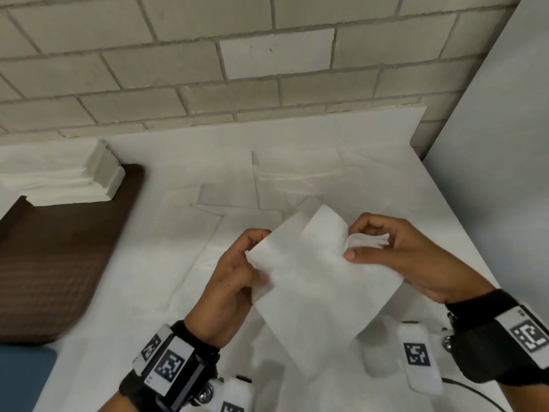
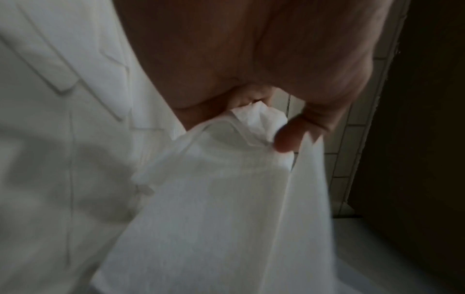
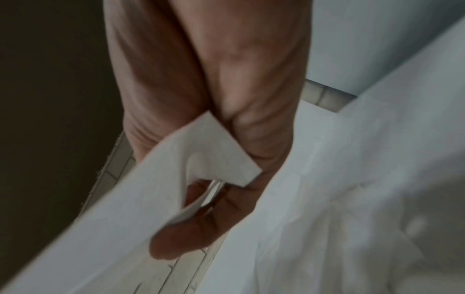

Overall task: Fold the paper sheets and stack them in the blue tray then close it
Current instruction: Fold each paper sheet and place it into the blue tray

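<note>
Both hands hold one white paper sheet [image 1: 320,281] up off the white table [image 1: 439,203], in front of the person's chest: the left hand [image 1: 234,278] pinches the sheet's left edge between thumb and curled fingers, and the right hand [image 1: 401,254] pinches the bunched upper right corner, where several thin layers fan out between thumb and forefinger. More white sheets [image 1: 297,173] lie flat and overlapping on the table beyond the hands, their edges hard to trace against the white top. At the far left a pile of folded white sheets [image 1: 59,179] sits on the end of a dark brown tray-like slab [image 1: 59,263]; whether it is a lid or a tray I cannot tell. A blue piece [image 1: 23,379] is cut off at the lower left corner, too little showing to name. The black wristbands carry square black-and-white coded markers [image 1: 169,364], with no readable writing. Both wrist views are blurred, showing only palm, thumb and paper close up.
</note>
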`<control>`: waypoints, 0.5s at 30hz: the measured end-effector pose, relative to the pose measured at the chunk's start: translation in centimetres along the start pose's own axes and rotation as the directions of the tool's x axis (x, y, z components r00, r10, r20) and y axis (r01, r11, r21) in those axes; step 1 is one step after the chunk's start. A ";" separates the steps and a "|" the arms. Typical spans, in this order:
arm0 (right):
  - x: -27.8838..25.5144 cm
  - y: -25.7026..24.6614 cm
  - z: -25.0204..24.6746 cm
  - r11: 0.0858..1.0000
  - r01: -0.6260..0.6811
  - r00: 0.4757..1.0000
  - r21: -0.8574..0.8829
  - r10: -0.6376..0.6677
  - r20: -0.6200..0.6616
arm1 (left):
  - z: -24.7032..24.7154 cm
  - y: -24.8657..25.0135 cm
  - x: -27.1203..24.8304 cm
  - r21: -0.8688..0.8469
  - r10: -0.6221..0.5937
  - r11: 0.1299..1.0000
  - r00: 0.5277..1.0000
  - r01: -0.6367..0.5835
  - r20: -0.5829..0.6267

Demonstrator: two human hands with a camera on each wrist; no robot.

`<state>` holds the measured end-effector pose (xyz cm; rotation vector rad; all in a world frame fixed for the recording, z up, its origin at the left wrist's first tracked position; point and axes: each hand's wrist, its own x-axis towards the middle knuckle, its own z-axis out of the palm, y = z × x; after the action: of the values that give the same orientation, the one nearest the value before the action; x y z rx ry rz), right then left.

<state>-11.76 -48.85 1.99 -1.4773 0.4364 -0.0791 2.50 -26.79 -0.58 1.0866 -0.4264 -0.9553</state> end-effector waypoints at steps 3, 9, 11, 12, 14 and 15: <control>0.1 -1.6 -0.5 0.982 0.137 0.990 -0.130 -0.133 0.042 | -0.3 0.7 0.0 0.124 -0.136 0.983 0.990 0.138 -0.021; 0.1 -3.8 -0.9 0.915 0.245 0.969 -0.320 -0.223 0.104 | -0.4 2.0 0.5 0.278 -0.193 0.939 0.979 0.204 -0.067; -0.2 -4.2 -1.3 0.906 0.246 0.969 -0.344 -0.229 0.089 | -0.9 2.4 0.8 0.259 -0.150 0.950 0.982 0.174 -0.111; -0.4 -4.4 -1.5 0.905 0.247 0.969 -0.345 -0.235 0.077 | -1.6 2.6 1.2 0.263 -0.114 0.952 0.980 0.154 -0.163; -0.9 -4.9 -1.8 0.898 0.255 0.967 -0.359 -0.243 0.080 | -3.4 3.1 2.1 0.430 0.053 0.898 0.947 0.094 -0.318; -1.1 -5.1 -1.7 0.890 0.262 0.965 -0.374 -0.235 0.117 | -4.2 3.4 2.4 0.587 0.182 0.806 0.914 0.073 -0.363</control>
<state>-12.23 -50.62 7.20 -1.9184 0.2084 -0.1518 8.30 -26.03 0.21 1.7952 -0.4186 -0.5147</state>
